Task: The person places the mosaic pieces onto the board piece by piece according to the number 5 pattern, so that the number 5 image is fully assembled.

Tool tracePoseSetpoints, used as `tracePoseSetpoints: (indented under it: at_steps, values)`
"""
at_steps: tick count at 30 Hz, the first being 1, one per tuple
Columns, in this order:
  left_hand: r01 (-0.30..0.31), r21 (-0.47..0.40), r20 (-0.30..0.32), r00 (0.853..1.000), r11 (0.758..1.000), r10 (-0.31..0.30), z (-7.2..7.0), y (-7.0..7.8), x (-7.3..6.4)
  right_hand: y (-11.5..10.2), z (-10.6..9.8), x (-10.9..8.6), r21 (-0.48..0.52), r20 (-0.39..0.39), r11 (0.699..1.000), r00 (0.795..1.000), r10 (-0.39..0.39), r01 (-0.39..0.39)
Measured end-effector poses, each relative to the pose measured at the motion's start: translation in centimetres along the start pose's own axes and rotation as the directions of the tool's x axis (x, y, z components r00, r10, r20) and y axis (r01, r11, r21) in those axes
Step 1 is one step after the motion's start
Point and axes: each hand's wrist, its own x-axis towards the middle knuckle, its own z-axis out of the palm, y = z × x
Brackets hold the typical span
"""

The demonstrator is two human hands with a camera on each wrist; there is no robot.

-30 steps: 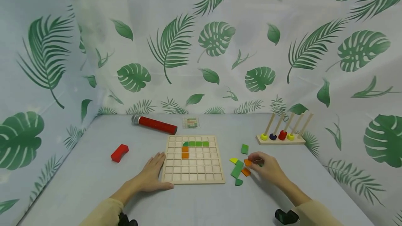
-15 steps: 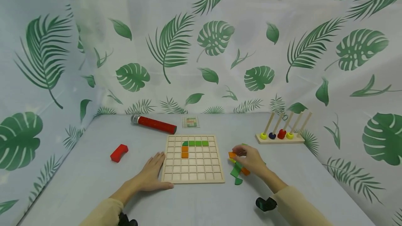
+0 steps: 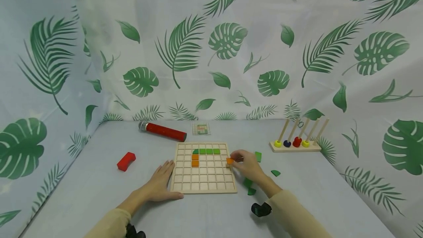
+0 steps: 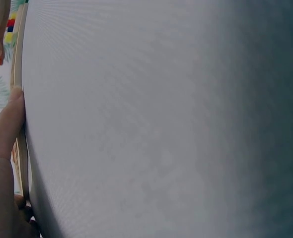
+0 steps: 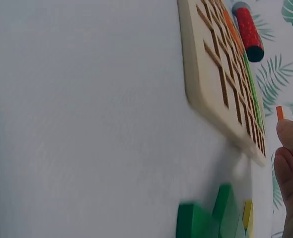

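Observation:
My right hand pinches an orange tile between thumb and fingers, over the right edge of a wooden grid board. My left hand lies with fingers straight along the board's left side, its thumb at the front left corner. On the board, a dark green quarter-round tile joins a row of green tiles, with orange tiles below it. Right of the board lie loose green pieces, partly hidden by my right hand. A yellow piece shows in the right wrist view.
A red tube with a silver end and a small pattern card lie behind the board. A red curved block is at the left. At the back right stands a wooden peg rack with coloured beads.
My right hand has lifted the orange tile from the loose pieces and carried it left to the board's right edge. My left hand has stayed in place.

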Motion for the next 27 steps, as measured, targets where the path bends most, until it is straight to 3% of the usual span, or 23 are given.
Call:
tracePoseSetpoints:
  at_steps: [11, 27]
  values:
    - [0.010, -0.004, 0.004, 1.000, 1.000, -0.010, 0.0, -0.1, -0.1, -1.5, 3.4, 1.5, 0.042, 0.028, 0.995, 0.995, -0.097, 0.096]
    - [0.004, -0.008, 0.010, 1.000, 1.000, -0.004, -0.1, 0.2, -0.1, -3.9, 6.9, 3.1, -0.042, 0.145, 0.997, 0.988, -0.058, 0.065]
